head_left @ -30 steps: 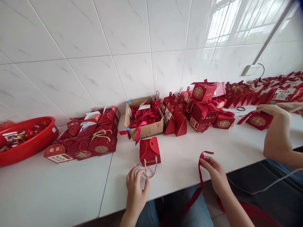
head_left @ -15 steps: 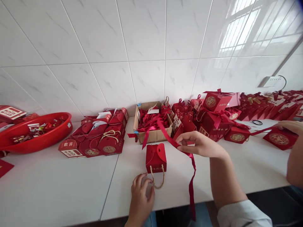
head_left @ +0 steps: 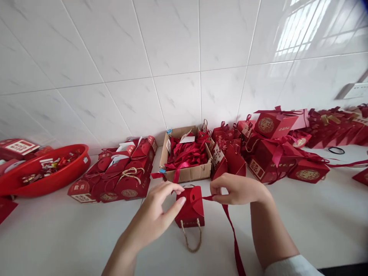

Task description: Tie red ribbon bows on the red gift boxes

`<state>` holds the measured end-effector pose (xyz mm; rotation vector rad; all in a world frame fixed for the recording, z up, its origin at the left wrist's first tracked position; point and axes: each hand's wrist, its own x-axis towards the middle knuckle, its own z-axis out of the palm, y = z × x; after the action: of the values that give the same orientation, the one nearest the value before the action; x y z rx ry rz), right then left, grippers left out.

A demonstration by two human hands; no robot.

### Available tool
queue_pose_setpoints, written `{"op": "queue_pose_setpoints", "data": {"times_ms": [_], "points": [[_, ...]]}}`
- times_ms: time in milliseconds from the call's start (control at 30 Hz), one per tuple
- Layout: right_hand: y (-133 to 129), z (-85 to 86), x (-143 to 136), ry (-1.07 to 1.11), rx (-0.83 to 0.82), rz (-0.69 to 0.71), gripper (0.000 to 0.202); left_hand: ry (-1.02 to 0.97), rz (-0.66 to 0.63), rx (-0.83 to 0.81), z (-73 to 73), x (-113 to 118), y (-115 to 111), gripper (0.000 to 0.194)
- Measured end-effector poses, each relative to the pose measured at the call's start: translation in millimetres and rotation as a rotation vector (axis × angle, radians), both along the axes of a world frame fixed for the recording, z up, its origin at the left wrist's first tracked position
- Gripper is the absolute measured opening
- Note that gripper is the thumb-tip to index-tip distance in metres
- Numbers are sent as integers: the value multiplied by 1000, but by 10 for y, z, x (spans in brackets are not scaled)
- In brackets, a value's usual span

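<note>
My right hand [head_left: 237, 188]: fingers pinched on red ribbon [head_left: 236, 245], one end near small box [head_left: 191, 210]. My left hand [head_left: 157, 209]: thumb, fingers apart by box's flap. Box on table [head_left: 86, 241], flaps folded over; ribbon untied, threading unclear. Beyond: carton [head_left: 192, 174], ribbon-tied boxes [head_left: 266, 159], seemingly finished.

Upright on white tabletop [head_left: 215, 249]: red gift box [head_left: 188, 211], flaps [head_left: 198, 206] folded over, rope handle [head_left: 193, 251] looped nearward. Beside it, right: red ribbon [head_left: 236, 247], long tail trailing.
</note>
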<state>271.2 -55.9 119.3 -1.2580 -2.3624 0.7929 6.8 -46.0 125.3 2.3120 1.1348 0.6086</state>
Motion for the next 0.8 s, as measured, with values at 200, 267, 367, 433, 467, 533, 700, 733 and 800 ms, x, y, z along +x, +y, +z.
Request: {"op": "queue_pose_setpoints", "data": {"times_ms": [200,267,367,433,467,533,700,733,800], "points": [[78,-20,27,183,95,19,16,192,-117,-55,77,344,149,31],[105,-35,24,257,108,51,13,157,-34,-57,22,388,204,27],[137,-40,15,397,65,133,11,77,13,-45,-6,402,306,28],[154,-32,12,478,15,180,12,22,-26,-14,0,385,369,26],[161,-28,15,504,-13,197,13,6,-46,-1,7,372,394,22],[171,-24,28,532,-64,210,15,-6,-74,7,23,339,426,14],[183,-58,70,590,-170,194,18,-32,-59,-98,69,284,413,14],[187,-68,68,602,-191,189,19,-37,-62,-109,75,287,403,16],[197,-88,52,647,-231,186,19,-40,-82,-99,78,306,385,28]]}}
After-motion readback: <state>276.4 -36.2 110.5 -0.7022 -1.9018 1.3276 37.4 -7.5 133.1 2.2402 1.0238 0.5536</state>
